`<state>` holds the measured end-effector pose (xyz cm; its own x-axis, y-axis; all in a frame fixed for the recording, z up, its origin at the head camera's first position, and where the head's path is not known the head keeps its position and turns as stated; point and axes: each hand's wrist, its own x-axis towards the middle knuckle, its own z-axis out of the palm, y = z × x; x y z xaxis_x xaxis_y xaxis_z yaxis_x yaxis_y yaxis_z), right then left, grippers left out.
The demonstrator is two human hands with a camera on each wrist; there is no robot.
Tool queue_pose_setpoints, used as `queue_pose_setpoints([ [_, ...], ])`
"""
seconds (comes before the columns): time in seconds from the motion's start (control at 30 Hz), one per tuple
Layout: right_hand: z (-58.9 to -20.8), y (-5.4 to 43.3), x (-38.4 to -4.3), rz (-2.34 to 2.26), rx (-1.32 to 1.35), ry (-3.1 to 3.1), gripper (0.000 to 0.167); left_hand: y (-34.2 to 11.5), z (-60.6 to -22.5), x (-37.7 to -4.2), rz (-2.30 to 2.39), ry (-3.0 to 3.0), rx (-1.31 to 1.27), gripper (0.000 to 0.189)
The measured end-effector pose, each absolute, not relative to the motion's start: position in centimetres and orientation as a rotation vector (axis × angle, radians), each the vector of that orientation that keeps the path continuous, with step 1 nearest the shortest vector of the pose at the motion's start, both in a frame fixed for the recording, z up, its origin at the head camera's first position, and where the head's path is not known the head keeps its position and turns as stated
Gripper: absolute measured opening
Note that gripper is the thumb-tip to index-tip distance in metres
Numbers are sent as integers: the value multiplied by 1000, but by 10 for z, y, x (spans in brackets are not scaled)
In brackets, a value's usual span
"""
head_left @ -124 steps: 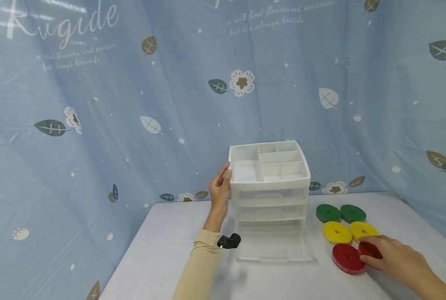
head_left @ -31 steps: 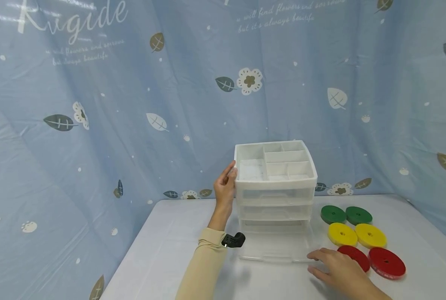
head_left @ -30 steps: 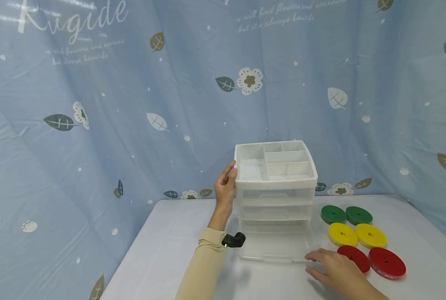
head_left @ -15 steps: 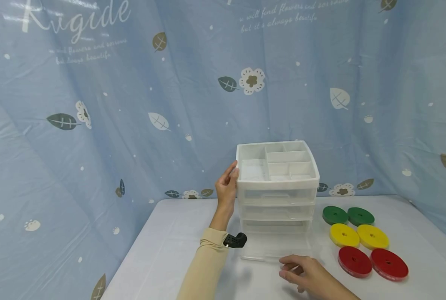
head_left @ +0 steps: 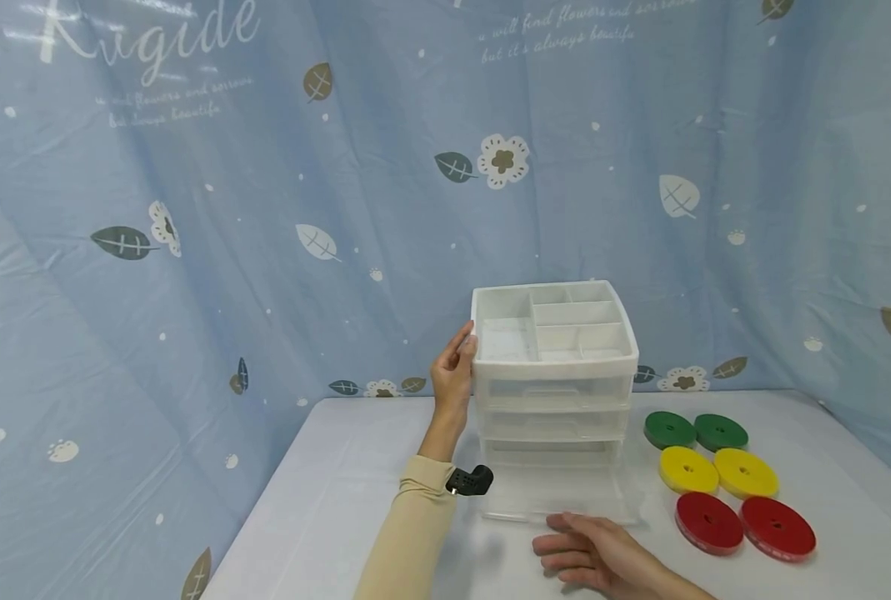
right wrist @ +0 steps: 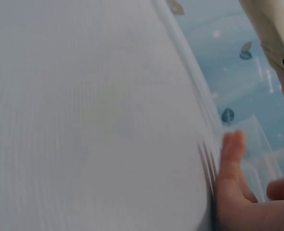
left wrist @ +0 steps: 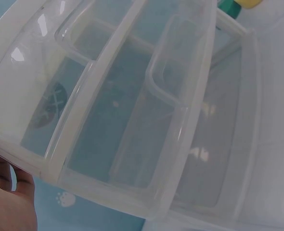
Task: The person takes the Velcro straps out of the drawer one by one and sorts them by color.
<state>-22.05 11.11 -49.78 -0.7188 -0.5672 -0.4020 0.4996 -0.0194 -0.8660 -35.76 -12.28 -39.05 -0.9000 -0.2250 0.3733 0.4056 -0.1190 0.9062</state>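
Note:
A white plastic drawer unit [head_left: 558, 369] stands near the back of the table, its top tray divided into compartments. Its two upper clear drawers are closed and the bottom drawer [head_left: 550, 487] is pulled out. My left hand [head_left: 453, 379] rests at the unit's upper left side, thumb by the front corner; the left wrist view shows its fingers against the side. My right hand [head_left: 598, 554] holds nothing, fingers loosely extended, just at the front edge of the bottom drawer. Part of that edge is hidden behind it.
Right of the unit lie flat rolls with small centre holes, in pairs: green rolls [head_left: 669, 430] at the back, yellow rolls [head_left: 688, 471] in the middle, red rolls [head_left: 708, 523] in front. A blue patterned curtain [head_left: 385, 208] hangs behind the white-covered table [head_left: 340, 483].
Earlier my right hand held the right-hand red roll; that roll now lies flat beside the other. The right hand has moved left to the drawer's front. The left hand stays on the unit.

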Motion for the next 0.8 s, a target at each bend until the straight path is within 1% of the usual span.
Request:
queue_pose_setpoints([
  [0.23,-499,96,-215,-2062,15,1289,66,-122,-393,-360,-2051,-1765,-190,37],
  [0.37,-502,89,-214,-2138,57,1260,61,-123,-394,-360,-2046,-1764,-180,38],
  [0.53,-504,85,-215,-2177,86,1263,55,-123,-396,-360,-2054,-1767,-180,39],
  [0.8,-500,84,-216,-2184,61,1278,54,-123,-395,-361,-2049,-1756,-206,39],
])
